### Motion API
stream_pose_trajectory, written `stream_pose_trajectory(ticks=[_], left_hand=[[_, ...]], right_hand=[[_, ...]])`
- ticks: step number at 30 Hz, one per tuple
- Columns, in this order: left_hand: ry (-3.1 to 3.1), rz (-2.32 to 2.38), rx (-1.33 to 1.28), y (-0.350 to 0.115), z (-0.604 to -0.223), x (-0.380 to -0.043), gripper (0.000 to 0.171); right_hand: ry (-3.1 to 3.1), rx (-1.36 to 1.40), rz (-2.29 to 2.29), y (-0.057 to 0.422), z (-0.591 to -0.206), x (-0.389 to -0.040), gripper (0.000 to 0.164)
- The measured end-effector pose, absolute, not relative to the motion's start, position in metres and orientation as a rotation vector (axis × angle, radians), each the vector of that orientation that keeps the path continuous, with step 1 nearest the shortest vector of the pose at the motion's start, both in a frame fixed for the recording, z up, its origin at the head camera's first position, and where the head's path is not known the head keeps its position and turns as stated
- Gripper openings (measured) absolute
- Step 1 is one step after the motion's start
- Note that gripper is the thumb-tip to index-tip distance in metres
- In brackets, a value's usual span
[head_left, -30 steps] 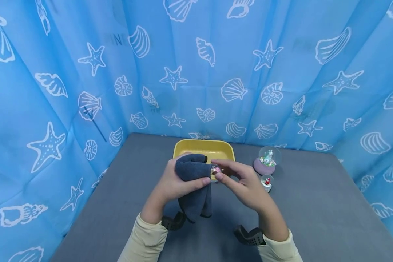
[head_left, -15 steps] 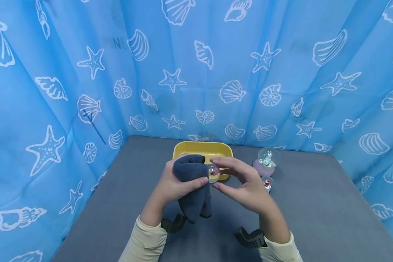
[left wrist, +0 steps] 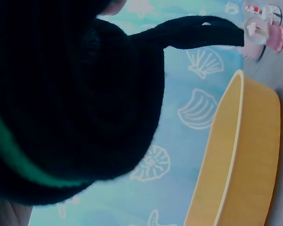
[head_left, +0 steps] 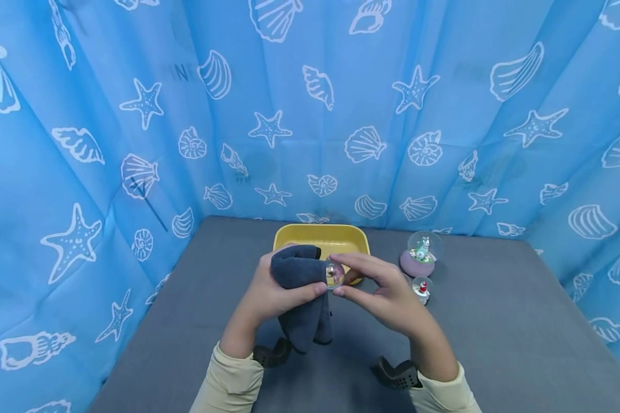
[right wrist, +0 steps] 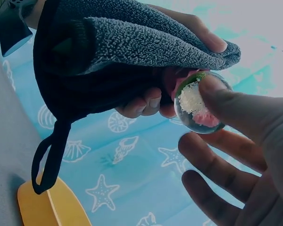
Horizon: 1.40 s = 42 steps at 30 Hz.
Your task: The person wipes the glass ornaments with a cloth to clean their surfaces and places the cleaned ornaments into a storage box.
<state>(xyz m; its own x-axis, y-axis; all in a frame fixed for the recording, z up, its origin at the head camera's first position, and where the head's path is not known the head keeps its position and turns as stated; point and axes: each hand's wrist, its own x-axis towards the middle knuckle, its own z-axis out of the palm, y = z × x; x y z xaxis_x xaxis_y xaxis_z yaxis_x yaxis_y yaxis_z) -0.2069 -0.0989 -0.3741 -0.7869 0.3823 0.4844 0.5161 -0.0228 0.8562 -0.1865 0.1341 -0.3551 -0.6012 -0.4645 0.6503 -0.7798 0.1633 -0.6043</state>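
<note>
A small snow globe (head_left: pixel 334 275) with a clear ball stands out sideways from a folded dark blue-grey towel (head_left: pixel 298 272). My left hand (head_left: pixel 271 292) grips the towel round the globe's base, thumb in front. In the right wrist view, white and pink shapes show inside the ball (right wrist: pixel 191 104), and a bit of pink base peeks from the fabric. My right hand (head_left: pixel 387 289) pinches the ball between thumb and forefinger; its other fingers spread loosely below. Dark towel (left wrist: pixel 108 108) fills much of the left wrist view and hides the left fingers there.
A yellow tray (head_left: pixel 320 230) stands on the grey table behind the hands. To the right are a larger snow globe (head_left: pixel 417 265) with a lilac base and a small one (head_left: pixel 422 289) with a red-and-white figure. A patterned blue curtain (head_left: pixel 310 115) surrounds the table.
The right fingers covered most of the ball, then spread apart around it, and now touch it near its edge, leaving more of it visible. The left hand and towel have shifted slightly left.
</note>
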Motion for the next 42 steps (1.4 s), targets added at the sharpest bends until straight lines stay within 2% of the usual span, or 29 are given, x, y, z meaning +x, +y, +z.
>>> stream_pose_trajectory(ticks=[4, 15, 19, 29, 38, 42], left_hand=[[-2.103, -1.94, -0.983, -0.097, -0.371, -0.207, 0.047], [-2.182, -1.936, -1.022, -0.093, -0.365, -0.205, 0.05], [-2.164, -1.909, -1.001, -0.093, -0.365, -0.207, 0.051], [-2.156, -1.883, -0.954, -0.096, -0.372, -0.206, 0.048], [-2.144, -1.864, -0.955, -0.1, -0.372, -0.206, 0.046], [-2.134, -1.862, -0.961, -0.1, -0.371, -0.205, 0.047]], right_hand=[[-2.203, 1.14, 1.358, 0.139, -0.362, -0.192, 0.056], [-2.263, 1.051, 1.415, 0.14, -0.361, -0.191, 0.035], [-2.286, 1.002, 1.404, 0.139, -0.36, -0.191, 0.032], [-2.244, 1.019, 1.533, 0.139, -0.364, -0.19, 0.046], [-2.016, 1.208, 1.48, 0.132, -0.347, -0.181, 0.054], [-2.037, 1.21, 1.433, 0.128, -0.339, -0.176, 0.056]])
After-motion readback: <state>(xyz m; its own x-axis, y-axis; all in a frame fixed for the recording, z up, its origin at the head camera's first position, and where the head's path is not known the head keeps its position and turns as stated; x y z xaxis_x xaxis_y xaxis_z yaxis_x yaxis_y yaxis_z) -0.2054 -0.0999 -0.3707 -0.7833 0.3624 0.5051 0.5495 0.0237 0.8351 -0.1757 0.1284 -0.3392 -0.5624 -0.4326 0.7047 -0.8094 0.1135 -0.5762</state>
